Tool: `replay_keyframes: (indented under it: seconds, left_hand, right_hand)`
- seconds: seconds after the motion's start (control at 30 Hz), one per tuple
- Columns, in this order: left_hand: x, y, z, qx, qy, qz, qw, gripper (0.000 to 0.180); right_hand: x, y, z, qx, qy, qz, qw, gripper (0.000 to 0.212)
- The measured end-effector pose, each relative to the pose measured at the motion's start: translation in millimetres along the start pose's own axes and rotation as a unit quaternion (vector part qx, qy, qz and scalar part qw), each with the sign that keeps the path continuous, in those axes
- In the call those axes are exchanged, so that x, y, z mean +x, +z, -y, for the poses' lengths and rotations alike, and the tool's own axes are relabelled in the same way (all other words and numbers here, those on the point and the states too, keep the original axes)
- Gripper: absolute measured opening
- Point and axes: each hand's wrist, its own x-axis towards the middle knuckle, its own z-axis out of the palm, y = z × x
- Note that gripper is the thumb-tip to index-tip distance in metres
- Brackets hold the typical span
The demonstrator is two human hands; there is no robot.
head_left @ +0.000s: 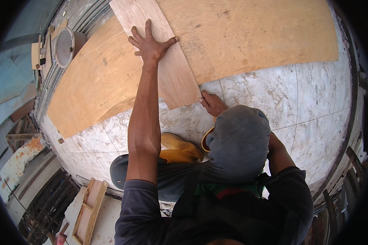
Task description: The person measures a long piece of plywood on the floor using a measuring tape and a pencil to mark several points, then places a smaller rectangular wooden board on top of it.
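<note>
Pale tiled floor [274, 87], smeared and scuffed, spreads around me, with a bucket [78, 41] and a bundle of long rods [90, 15] off to the upper left and a small wooden frame [96, 212] low on the left. A broad, thin plywood sheet [253, 36] rests flat on the tiles, which seem to give it even backing from beneath. Across it lies my narrow board [178, 75], set slantwise, its near end reaching past the sheet's edge and out over the floor; I judge that overhang leaves its corner easy to get at.

My left hand [151, 48] is flat on top of the board, arm stretched long, fingers splayed wide and thumb out toward the right-hand edge. It grips nothing; it appears to press down, and the spread likely resists sliding or twisting. My right hand [212, 103] is at the board's near right corner, fingers partly curled, fingertips at or just beside the edge. I cannot tell whether it pinches the wood or has something small tucked in the palm. So the board runs under my left hand and ends just left of my right, between me and most of the sheet.
</note>
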Motion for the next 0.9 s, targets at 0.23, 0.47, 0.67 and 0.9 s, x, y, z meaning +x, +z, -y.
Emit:
replay_keyframes:
  seconds: [0.23, 0.47, 0.67, 0.9]
  left_hand:
    - [0, -1, 1, -0.008, 0.01, 0.004, 1.0, 0.121]
    - [0, 1, 3, -0.004, 0.021, 0.0, 1.0, 0.12]
    - [0, 1, 5, -0.001, 0.027, 0.0, 1.0, 0.121]
    - [-3, 0, 3, 0.015, 0.03, -0.004, 0.999, 0.121]
  right_hand:
    - [1, 1, -1, 0.006, 0.032, 0.022, 0.999, 0.024]
    - [2, 3, -3, 0.007, 0.022, 0.013, 1.0, 0.024]
    - [3, -2, 4, 0.024, 0.027, 0.014, 0.999, 0.024]
    - [5, -6, 7, 0.007, 0.025, 0.048, 0.999, 0.024]
